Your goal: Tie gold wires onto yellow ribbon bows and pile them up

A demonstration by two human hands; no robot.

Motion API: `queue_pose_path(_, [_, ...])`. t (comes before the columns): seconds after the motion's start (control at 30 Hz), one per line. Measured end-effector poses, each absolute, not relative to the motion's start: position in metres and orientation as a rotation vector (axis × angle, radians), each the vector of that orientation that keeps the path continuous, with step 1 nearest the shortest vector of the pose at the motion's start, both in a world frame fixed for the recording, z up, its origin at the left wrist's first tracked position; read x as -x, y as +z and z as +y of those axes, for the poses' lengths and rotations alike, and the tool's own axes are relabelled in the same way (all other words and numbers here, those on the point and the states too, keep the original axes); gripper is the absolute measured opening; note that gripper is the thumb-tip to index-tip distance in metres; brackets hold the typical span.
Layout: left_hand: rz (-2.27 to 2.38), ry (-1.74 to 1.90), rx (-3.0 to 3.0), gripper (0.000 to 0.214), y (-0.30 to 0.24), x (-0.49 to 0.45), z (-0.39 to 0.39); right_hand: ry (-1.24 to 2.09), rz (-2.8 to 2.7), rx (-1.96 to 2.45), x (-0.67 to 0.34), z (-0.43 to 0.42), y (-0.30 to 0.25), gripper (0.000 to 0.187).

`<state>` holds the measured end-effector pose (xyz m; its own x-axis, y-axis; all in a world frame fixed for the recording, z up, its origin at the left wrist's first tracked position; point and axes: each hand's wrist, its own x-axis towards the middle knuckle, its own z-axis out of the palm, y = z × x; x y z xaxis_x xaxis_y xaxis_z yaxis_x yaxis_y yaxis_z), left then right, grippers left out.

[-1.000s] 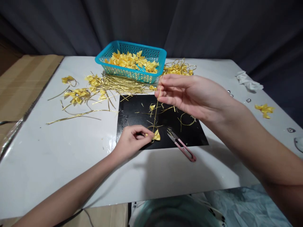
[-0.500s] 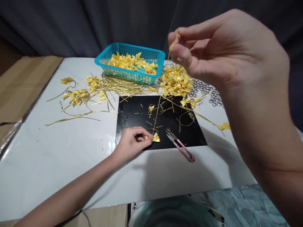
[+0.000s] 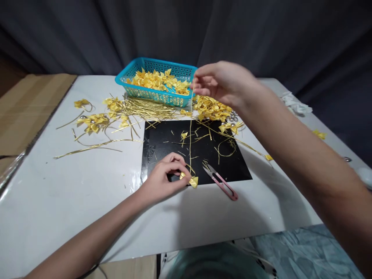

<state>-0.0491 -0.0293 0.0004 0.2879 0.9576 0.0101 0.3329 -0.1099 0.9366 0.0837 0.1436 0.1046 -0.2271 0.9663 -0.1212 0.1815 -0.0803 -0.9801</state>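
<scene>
Low over the near edge of a black mat (image 3: pixel 171 147), my left hand (image 3: pixel 167 174) pinches a small yellow ribbon bow (image 3: pixel 193 181) with a loop of gold cord beside it. A thin gold cord (image 3: pixel 190 135) rises from the bow, almost straight up. Its upper end is between the thumb and fingertips of my right hand (image 3: pixel 216 82), raised in front of the basket's right end. Pink-handled thread snips (image 3: pixel 222 184) lie with blades apart, right of the bow, partly on the mat. Cord scraps are scattered over the mat.
At the back stands a blue plastic basket (image 3: pixel 124 80) of yellow bows. Before it lies a bundle of gold cords (image 3: pixel 148 108). Finished-looking bows with cords (image 3: pixel 93 122) lie left; a heap of bows (image 3: pixel 210 107) sits behind the mat, partly covered by my right arm.
My right hand has moved away from me, lower and to the left, still pinching the cord. The cord now stands more upright. My left hand with the bow has shifted slightly nearer.
</scene>
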Motion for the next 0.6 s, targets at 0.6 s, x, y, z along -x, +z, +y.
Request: queue_pose_path(0.6, [1.064, 0.824, -1.119, 0.014, 0.0, 0.056, -0.027, 0.893, -1.889, 1.582, -0.121, 0.166, 0.035, 0.016])
